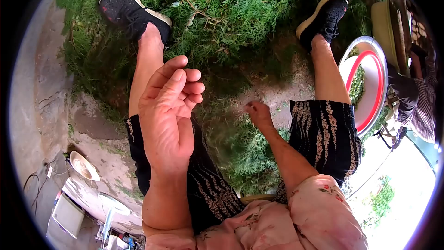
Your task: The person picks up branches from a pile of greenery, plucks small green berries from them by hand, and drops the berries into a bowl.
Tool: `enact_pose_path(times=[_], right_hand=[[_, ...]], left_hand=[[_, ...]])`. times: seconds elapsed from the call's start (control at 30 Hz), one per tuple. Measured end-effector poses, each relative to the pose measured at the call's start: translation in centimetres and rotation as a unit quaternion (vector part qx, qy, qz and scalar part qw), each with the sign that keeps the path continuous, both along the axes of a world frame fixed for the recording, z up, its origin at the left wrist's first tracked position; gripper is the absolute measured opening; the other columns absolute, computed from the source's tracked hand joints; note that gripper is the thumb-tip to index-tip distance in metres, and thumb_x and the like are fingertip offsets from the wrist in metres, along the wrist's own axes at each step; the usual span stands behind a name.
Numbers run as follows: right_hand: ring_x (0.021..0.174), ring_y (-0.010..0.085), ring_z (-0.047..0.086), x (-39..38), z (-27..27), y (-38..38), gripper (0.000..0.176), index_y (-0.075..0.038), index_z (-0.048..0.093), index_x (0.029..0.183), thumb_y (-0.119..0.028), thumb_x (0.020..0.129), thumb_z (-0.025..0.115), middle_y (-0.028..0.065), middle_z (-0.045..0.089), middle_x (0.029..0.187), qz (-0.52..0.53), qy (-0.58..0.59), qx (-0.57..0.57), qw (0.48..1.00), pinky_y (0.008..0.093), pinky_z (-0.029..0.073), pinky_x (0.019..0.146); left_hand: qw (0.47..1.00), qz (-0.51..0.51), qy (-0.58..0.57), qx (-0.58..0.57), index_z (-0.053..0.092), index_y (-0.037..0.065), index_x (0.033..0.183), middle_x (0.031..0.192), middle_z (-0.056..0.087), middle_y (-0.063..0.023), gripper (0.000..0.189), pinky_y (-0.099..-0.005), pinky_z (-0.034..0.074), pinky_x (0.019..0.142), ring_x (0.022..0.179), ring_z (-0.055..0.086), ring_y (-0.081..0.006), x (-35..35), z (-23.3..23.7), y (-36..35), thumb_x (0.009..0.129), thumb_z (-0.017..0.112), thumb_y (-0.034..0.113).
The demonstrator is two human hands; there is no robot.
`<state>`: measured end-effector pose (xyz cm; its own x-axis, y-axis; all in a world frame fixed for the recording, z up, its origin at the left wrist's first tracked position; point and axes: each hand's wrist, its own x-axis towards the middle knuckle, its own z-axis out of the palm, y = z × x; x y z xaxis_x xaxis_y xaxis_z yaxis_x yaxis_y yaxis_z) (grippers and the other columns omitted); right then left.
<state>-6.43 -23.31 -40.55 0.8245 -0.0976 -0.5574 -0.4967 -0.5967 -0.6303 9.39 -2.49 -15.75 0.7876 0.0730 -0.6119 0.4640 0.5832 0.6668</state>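
Note:
My left hand is raised close to the camera, palm turned up. Its fingers are curled and the thumb lies along the index finger; anything pinched there is too small or hidden to see. Lower and further right, my right hand hovers near the ground between my knees. Its fingers are bent together and slightly blurred, so what they hold cannot be made out. Beyond both hands spreads a thick heap of green, scale-leaved conifer branches. More green sprigs lie below the right hand.
My feet in black shoes rest among the branches. A white basin with a red ring stands by my right leg, with green bits inside. Another person's striped garment shows at far right. Along the left are a wall and a pale fan.

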Motion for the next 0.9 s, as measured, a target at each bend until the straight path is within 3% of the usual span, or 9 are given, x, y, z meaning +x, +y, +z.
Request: enact_pose_path(times=[0.1, 0.2, 0.3, 0.4, 0.47, 0.53, 0.63, 0.67, 0.9], right_hand=[[0.063, 0.0231, 0.059, 1.8, -1.5, -0.1, 0.020, 0.001, 0.059, 0.094, -0.013, 0.080, 0.064, 0.0152, 0.062, 0.076, -0.161, -0.121, -0.009, 0.980, 0.0327, 0.046, 0.057], [0.065, 0.0296, 0.059, 5.5, -0.8, 0.9, 0.021, 0.001, 0.056, 0.095, -0.007, 0.077, 0.064, 0.0177, 0.061, 0.078, -0.141, -0.198, -0.019, 0.970, 0.0344, 0.045, 0.059], [0.065, 0.0331, 0.058, 6.3, -1.9, 1.1, 0.019, 0.000, 0.056, 0.093, -0.004, 0.075, 0.064, 0.0187, 0.059, 0.080, -0.028, -0.168, -0.112, 0.979, 0.0365, 0.045, 0.060], [0.067, 0.0298, 0.058, 4.6, -2.8, 0.6, 0.016, -0.001, 0.056, 0.090, -0.003, 0.076, 0.063, 0.0159, 0.057, 0.081, -0.016, -0.230, -0.149, 0.962, 0.0358, 0.046, 0.060], [0.071, 0.0269, 0.058, 2.2, -5.4, -0.6, 0.016, -0.001, 0.057, 0.092, -0.003, 0.077, 0.063, 0.0135, 0.056, 0.082, -0.162, -0.138, -0.039, 0.976, 0.0339, 0.047, 0.060], [0.077, 0.0212, 0.057, 2.2, -3.7, -0.8, 0.014, -0.003, 0.059, 0.093, -0.003, 0.079, 0.061, 0.0093, 0.053, 0.084, -0.231, -0.132, -0.044, 0.963, 0.0295, 0.047, 0.060], [0.076, 0.0239, 0.058, 4.6, -2.3, -1.8, 0.014, -0.004, 0.061, 0.092, -0.005, 0.078, 0.063, 0.0107, 0.053, 0.085, -0.163, -0.194, -0.155, 0.955, 0.0327, 0.048, 0.063], [0.078, 0.0289, 0.057, 6.0, -1.6, -1.9, 0.015, -0.004, 0.062, 0.090, -0.007, 0.075, 0.064, 0.0133, 0.053, 0.085, -0.154, -0.226, -0.169, 0.947, 0.0372, 0.047, 0.068], [0.079, 0.0333, 0.056, 9.1, -3.2, -2.6, 0.021, -0.005, 0.062, 0.091, -0.003, 0.070, 0.065, 0.0160, 0.055, 0.085, -0.038, -0.168, -0.193, 0.966, 0.0403, 0.046, 0.071]], left_hand=[[1.000, -0.004, 0.001, 0.001, 0.059, 0.002, 0.104, 0.085, 0.064, -0.0057, 0.017, -0.0222, 0.045, 0.063, 0.069, 0.059, -0.0110, 0.0, -0.1, -0.1, 0.089, 0.054, 0.008], [1.000, -0.007, 0.007, 0.001, 0.059, 0.002, 0.104, 0.084, 0.064, -0.0056, 0.017, -0.0222, 0.045, 0.062, 0.069, 0.059, -0.0109, 0.0, -0.1, -0.3, 0.089, 0.055, 0.008], [1.000, -0.008, 0.007, 0.002, 0.059, 0.002, 0.104, 0.084, 0.064, -0.0056, 0.017, -0.0222, 0.045, 0.062, 0.068, 0.059, -0.0109, 0.2, -0.1, -0.3, 0.088, 0.055, 0.009], [1.000, -0.006, 0.013, -0.006, 0.059, 0.002, 0.104, 0.084, 0.064, -0.0057, 0.017, -0.0222, 0.045, 0.062, 0.068, 0.059, -0.0109, 0.1, 0.0, -0.4, 0.088, 0.055, 0.009], [1.000, -0.002, 0.013, -0.011, 0.059, 0.002, 0.103, 0.084, 0.064, -0.0058, 0.017, -0.0222, 0.045, 0.062, 0.068, 0.059, -0.0109, 0.2, 0.1, -0.4, 0.088, 0.055, 0.009], [1.000, 0.000, 0.014, -0.013, 0.059, 0.002, 0.103, 0.083, 0.064, -0.0059, 0.017, -0.0222, 0.045, 0.062, 0.068, 0.059, -0.0108, 0.2, 0.0, -0.3, 0.088, 0.055, 0.009], [1.000, -0.010, -0.006, -0.005, 0.059, 0.002, 0.104, 0.084, 0.064, -0.0059, 0.017, -0.0225, 0.045, 0.062, 0.068, 0.059, -0.0109, 0.0, -0.4, -0.3, 0.089, 0.055, 0.009], [1.000, -0.014, -0.005, -0.003, 0.058, 0.002, 0.104, 0.084, 0.064, -0.0059, 0.017, -0.0227, 0.045, 0.063, 0.068, 0.059, -0.0109, 0.1, -0.4, -0.3, 0.089, 0.055, 0.009], [0.999, -0.021, -0.013, 0.028, 0.058, 0.002, 0.104, 0.085, 0.064, -0.0053, 0.017, -0.0229, 0.045, 0.064, 0.070, 0.059, -0.0111, 0.1, -0.2, -0.6, 0.090, 0.053, 0.010]])
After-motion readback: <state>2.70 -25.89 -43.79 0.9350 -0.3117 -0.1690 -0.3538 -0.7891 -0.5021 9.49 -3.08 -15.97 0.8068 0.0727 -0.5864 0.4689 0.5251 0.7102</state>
